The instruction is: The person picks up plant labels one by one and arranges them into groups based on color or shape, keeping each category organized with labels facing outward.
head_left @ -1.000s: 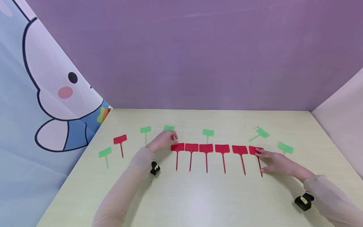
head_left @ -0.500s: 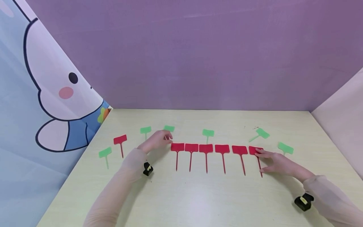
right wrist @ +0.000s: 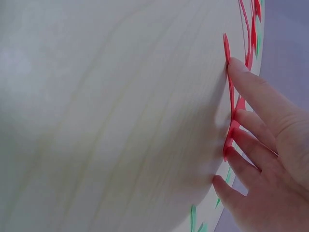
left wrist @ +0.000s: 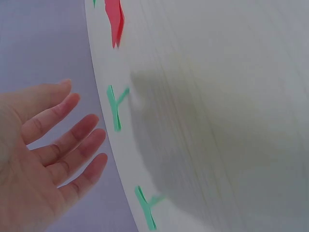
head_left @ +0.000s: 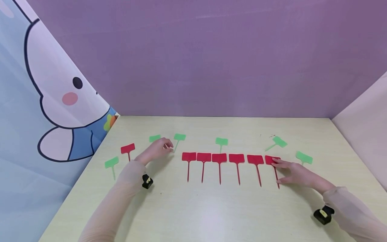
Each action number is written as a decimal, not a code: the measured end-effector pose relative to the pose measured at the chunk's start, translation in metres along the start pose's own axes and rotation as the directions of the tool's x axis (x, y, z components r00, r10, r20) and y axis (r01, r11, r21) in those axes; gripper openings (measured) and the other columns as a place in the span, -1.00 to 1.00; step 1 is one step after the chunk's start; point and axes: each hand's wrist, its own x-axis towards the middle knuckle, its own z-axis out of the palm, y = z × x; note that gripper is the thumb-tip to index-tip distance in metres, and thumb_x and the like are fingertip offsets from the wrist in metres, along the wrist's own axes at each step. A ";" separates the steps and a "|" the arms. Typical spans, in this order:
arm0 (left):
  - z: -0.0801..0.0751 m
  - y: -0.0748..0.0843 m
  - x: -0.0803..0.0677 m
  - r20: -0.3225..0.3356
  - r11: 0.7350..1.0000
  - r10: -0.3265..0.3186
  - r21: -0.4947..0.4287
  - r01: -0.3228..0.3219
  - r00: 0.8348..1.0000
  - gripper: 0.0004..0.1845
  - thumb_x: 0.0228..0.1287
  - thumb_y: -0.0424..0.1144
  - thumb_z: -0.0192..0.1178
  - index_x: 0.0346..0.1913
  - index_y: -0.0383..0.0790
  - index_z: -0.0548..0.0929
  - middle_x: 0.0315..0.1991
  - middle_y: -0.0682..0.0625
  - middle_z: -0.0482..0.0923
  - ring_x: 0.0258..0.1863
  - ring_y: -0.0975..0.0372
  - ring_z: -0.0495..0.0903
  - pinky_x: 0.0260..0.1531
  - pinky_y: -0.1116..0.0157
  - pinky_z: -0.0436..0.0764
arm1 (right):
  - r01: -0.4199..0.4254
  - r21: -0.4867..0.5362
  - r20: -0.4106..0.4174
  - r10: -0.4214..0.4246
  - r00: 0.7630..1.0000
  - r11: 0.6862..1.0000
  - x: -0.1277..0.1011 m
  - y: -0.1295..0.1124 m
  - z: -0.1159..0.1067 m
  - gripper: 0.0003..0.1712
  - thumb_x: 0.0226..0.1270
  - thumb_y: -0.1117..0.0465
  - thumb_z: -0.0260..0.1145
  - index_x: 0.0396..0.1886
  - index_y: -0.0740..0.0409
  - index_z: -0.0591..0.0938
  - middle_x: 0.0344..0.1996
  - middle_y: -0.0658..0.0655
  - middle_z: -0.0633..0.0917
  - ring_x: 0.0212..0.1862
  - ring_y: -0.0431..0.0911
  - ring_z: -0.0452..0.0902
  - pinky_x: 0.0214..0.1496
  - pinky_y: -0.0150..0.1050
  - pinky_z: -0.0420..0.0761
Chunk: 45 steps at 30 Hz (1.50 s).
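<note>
Head view: the left hand hovers with relaxed, straight fingers over the bench, just beside a green tag and near the lone red tag. The right hand rests flat-fingered on the rightmost red tag of a row of six.

Left wrist view: the fingers are spread, holding nothing.

Right wrist view: straight fingertips press that tag's stem.

Sheer pale-pink sleeves, black wrist cameras.
</note>
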 end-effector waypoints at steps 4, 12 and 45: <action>-0.005 -0.008 -0.005 -0.027 1.000 0.000 0.010 0.000 1.000 -0.82 0.15 -0.34 0.12 -0.21 -0.38 0.56 -0.28 -0.11 0.52 -0.25 0.10 0.47 -0.22 0.20 0.49 | 0.013 0.010 -0.013 -0.013 1.000 1.000 0.000 -0.001 0.000 -0.20 -0.15 0.03 0.43 0.06 0.43 0.43 0.16 0.43 0.30 0.17 0.36 0.13 0.06 0.15 0.30; -0.016 -0.022 -0.018 -0.058 1.000 -0.024 0.008 0.024 0.998 -0.80 0.16 -0.34 0.11 -0.18 -0.40 0.55 -0.22 -0.15 0.52 -0.22 0.05 0.48 -0.18 0.14 0.48 | 0.012 0.018 -0.013 -0.012 1.000 1.000 -0.001 0.002 0.001 -0.22 -0.15 0.05 0.43 0.05 0.43 0.44 0.16 0.43 0.30 0.17 0.36 0.11 0.08 0.18 0.26; -0.053 -0.087 -0.052 -0.128 0.965 -0.259 0.014 0.263 0.957 -0.69 0.21 -0.33 0.06 -0.05 -0.48 0.46 -0.10 -0.36 0.41 -0.13 -0.09 0.39 -0.08 0.00 0.42 | 0.015 0.006 -0.009 -0.015 1.000 1.000 -0.001 0.001 0.002 -0.19 -0.13 0.03 0.41 0.09 0.42 0.41 0.16 0.44 0.29 0.17 0.36 0.13 0.03 0.09 0.37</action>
